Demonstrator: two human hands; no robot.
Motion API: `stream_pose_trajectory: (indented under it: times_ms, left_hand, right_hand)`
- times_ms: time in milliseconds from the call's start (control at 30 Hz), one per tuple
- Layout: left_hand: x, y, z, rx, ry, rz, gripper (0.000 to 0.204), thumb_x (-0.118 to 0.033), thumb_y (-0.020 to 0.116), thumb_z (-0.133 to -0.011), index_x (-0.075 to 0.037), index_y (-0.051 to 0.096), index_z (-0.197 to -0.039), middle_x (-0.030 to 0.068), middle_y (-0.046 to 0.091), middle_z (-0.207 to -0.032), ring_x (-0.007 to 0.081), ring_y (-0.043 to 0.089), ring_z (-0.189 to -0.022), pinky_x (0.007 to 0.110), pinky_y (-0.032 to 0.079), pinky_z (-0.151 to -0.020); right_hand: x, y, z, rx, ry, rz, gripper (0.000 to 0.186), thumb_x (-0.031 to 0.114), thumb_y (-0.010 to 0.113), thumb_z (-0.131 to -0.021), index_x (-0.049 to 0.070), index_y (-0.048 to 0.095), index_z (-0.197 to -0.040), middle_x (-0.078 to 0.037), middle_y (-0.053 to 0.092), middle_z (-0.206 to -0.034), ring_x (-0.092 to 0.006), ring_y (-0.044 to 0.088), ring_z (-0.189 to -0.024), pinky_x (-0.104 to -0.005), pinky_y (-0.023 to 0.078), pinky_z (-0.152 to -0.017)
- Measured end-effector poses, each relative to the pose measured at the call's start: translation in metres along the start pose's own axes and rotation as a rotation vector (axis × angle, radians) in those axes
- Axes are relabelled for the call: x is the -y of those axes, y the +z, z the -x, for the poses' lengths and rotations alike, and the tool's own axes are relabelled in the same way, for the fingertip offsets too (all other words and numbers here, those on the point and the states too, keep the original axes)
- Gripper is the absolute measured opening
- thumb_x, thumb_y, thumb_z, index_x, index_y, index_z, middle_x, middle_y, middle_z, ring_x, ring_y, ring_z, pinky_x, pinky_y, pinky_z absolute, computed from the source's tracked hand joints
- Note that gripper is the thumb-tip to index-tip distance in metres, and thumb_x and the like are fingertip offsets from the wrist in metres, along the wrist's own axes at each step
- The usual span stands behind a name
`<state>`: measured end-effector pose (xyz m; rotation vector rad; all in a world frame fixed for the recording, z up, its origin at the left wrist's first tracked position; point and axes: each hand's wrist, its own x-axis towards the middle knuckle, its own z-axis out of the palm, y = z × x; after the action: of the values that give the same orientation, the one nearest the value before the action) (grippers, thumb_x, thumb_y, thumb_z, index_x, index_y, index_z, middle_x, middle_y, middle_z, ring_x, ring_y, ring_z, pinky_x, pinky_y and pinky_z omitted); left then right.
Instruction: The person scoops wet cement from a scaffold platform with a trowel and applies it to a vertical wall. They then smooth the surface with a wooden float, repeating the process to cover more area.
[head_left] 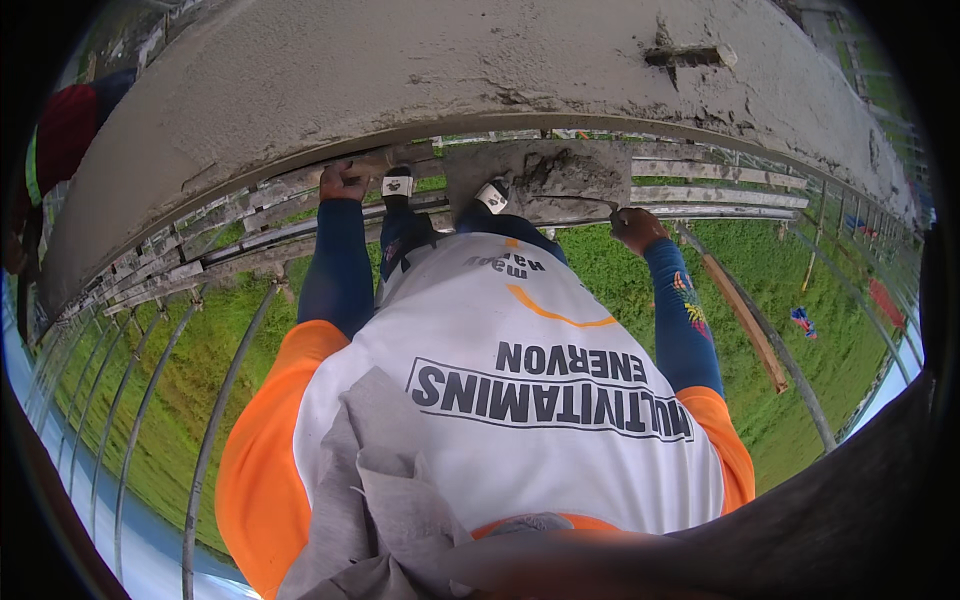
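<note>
My left hand (343, 183) hangs beside the concrete wall's lower edge, over the planks. Its fingers look loosely bent and apart, and I make out nothing held in it. My right hand (638, 231) is closed at the near right corner of a flat grey board (475, 180). Whether it grips that corner or a thin tool there is too small to tell. A heap of wet grey mortar (575, 172) lies on the board's right part. The rough concrete wall (400, 75) rises just in front of me, with a broken-edged slot (690, 57) at its upper right.
My shoes (397, 186) stand on a scaffold of planks (715, 172) with gaps between them. Metal tubes (225, 420) rise at the left. A wooden beam (745, 320) slants at the right, above grass far below. Another person's red sleeve (65, 135) shows at far left.
</note>
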<state>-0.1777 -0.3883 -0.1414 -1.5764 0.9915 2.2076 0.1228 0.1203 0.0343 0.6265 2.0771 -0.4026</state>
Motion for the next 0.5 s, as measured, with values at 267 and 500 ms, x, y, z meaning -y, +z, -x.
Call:
stream_pose_trajectory:
  times_ms: [267, 500]
  left_hand:
    - [0.098, 0.075, 0.057, -0.023, -0.079, -0.077, 0.031, -0.005, 0.049, -0.099, 0.004, 0.057, -0.127, 0.0199, 0.063, -0.131, 0.0363, 0.060, -0.125, 0.050, 0.051, -0.107]
    - [0.219, 0.121, 0.126, 0.217, -0.353, -0.280, 0.021, -0.008, 0.055, -0.100, 0.002, 0.060, -0.117, 0.0168, 0.065, -0.124, 0.0335, 0.063, -0.120, 0.051, 0.055, -0.104]
  right_hand:
    - [-0.030, 0.070, 0.019, 0.083, 0.177, -0.181, 0.037, 0.043, 0.058, -0.092, 0.018, 0.074, -0.113, -0.015, 0.073, -0.116, -0.0376, 0.069, -0.108, -0.0514, 0.053, -0.097]
    - [-0.051, 0.112, 0.057, 0.031, 0.400, -0.439, 0.037, 0.038, 0.059, -0.091, 0.013, 0.073, -0.114, -0.016, 0.072, -0.116, -0.0383, 0.069, -0.108, -0.0508, 0.054, -0.097]
